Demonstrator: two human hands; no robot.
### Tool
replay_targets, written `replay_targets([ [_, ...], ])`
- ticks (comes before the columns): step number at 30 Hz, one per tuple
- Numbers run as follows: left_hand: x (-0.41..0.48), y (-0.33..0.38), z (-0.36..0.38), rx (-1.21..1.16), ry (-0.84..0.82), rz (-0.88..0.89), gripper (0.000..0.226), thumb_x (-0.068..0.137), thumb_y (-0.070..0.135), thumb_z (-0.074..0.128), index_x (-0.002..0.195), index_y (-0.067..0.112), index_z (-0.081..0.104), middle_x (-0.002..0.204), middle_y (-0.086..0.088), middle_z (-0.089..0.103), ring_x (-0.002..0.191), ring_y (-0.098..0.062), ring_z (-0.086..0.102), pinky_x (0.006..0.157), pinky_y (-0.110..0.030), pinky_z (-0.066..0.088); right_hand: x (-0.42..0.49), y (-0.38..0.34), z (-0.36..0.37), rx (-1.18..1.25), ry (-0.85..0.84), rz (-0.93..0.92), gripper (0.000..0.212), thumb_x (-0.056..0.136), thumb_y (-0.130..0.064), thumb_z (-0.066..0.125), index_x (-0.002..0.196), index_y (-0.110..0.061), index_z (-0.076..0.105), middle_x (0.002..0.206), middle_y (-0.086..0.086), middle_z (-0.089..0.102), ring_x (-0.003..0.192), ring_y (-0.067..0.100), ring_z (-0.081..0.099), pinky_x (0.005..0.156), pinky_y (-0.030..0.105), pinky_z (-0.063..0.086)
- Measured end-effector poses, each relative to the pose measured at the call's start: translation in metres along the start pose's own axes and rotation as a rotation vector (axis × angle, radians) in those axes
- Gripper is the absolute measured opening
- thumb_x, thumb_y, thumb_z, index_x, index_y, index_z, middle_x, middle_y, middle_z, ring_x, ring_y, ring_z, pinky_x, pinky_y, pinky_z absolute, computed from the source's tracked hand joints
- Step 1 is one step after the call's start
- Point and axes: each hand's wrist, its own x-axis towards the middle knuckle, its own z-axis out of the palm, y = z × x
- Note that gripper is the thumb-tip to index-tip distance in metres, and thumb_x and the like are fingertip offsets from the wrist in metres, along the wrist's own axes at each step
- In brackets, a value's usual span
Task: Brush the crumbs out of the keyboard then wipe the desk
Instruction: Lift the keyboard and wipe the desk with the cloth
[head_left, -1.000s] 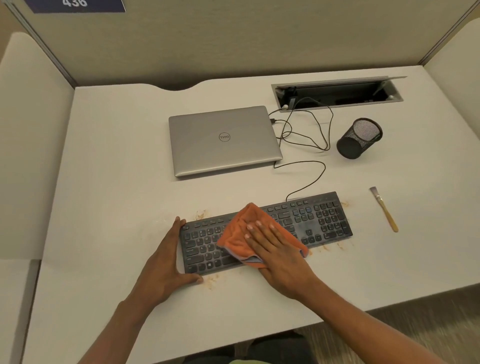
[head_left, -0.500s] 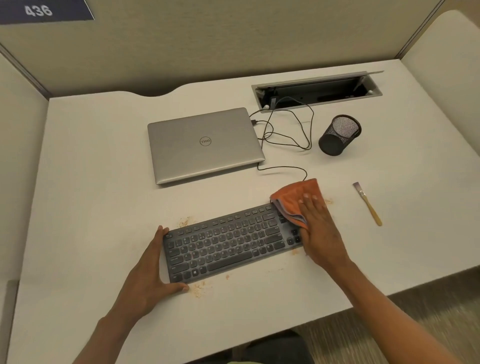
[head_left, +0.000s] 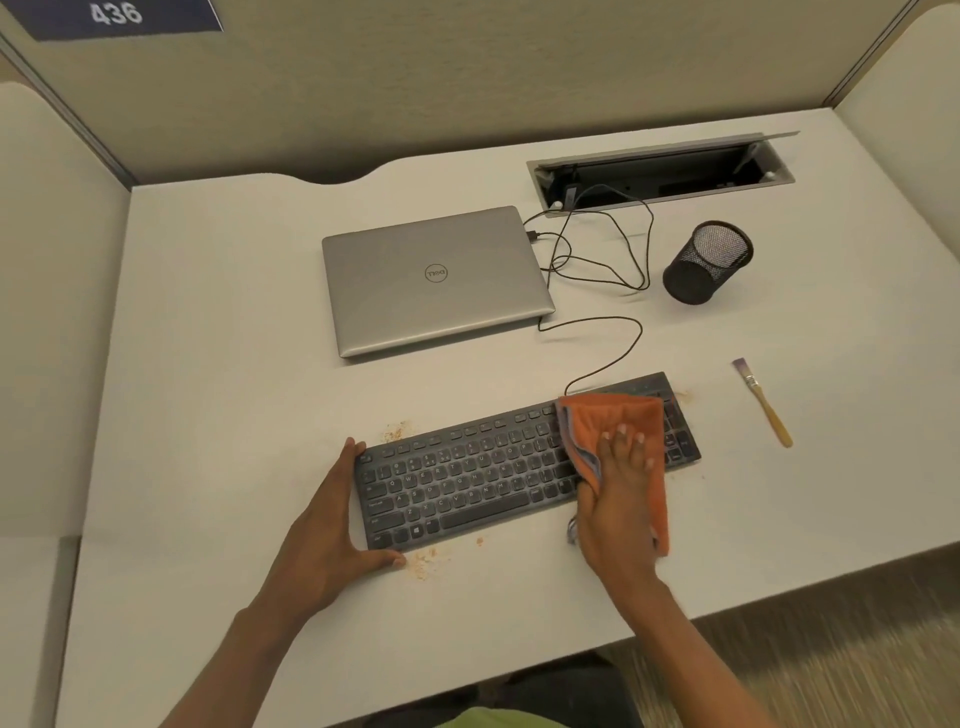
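Right now the black keyboard (head_left: 519, 467) lies on the white desk (head_left: 208, 364) just in front of the person. Its long side runs from left to right, and the right end sits a bit farther away than the left end.

The left hand (head_left: 332, 525) holds the left end, with a fingertip at the far corner and the thumb at the near corner. The right hand (head_left: 618, 499) lies flat with straight fingers and presses an orange cloth (head_left: 618, 421) onto the right part of the keys.

Crumbs (head_left: 426, 561) sit on the desk at the near left corner, just beside the left thumb. More lie behind the left end and by the far right corner. I think the cloth must travel left along the keyboard to reach the big pile, since it is far from the right hand.

The brush (head_left: 763, 405) lies untouched on the right, nearer the right hand. Farther back are a shut laptop (head_left: 434, 280), a cable (head_left: 608, 358) and a mesh cup (head_left: 706, 262).
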Motion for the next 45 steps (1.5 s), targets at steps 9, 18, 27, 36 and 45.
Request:
replay_targets([
  [9,0.001,-0.004,0.003,0.005,-0.015,-0.009,0.146,0.059,0.052,0.102,0.152,0.066,-0.010,0.165,0.031,0.011,0.151,0.002,0.021,0.126,-0.037,0.030,-0.038,-0.066,0.044,-0.008,-0.102,-0.149,0.070,0.108,-0.025,0.041,0.162,-0.020,-0.002,0.171,0.002,-0.015,0.156,0.015,-0.025,0.128,0.039,-0.014],
  [18,0.002,-0.007,0.004,-0.051,-0.016,0.030,0.139,0.063,0.057,0.098,0.155,0.059,-0.006,0.156,0.045,0.003,0.148,0.006,0.019,0.120,-0.022,0.025,-0.068,-0.101,0.076,-0.088,-0.240,-0.325,0.069,0.102,-0.039,0.022,0.165,-0.016,0.005,0.173,0.004,-0.006,0.158,0.016,-0.019,0.126,0.038,-0.012],
  [27,0.003,-0.010,0.010,-0.081,-0.027,0.019,0.134,0.057,0.099,0.070,0.161,0.055,-0.003,0.172,0.026,0.013,0.155,-0.004,0.027,0.124,-0.027,0.029,-0.081,-0.123,0.063,0.239,-0.465,-0.336,0.065,0.100,-0.034,0.031,0.164,-0.024,0.022,0.170,-0.014,0.005,0.157,0.001,-0.009,0.129,0.029,-0.006],
  [36,0.013,0.009,0.023,0.141,0.037,0.127,0.139,0.069,0.096,0.061,0.171,0.028,-0.004,0.179,0.009,-0.009,0.163,-0.006,-0.016,0.133,-0.036,-0.002,-0.074,-0.116,-0.012,0.872,-0.560,0.151,0.024,0.111,-0.023,0.045,0.128,-0.032,0.059,0.070,0.012,0.059,0.055,0.026,0.057,0.049,0.031,0.051],
  [45,0.067,0.103,0.061,0.417,-0.146,0.343,0.142,0.079,0.089,0.064,0.168,0.019,-0.022,0.170,0.003,-0.034,0.156,-0.014,-0.034,0.124,-0.031,-0.025,-0.071,-0.036,-0.101,1.375,-0.182,0.635,0.047,0.086,-0.026,0.068,0.132,-0.021,0.058,0.115,0.019,0.072,0.107,0.049,0.068,0.099,0.070,0.050],
])
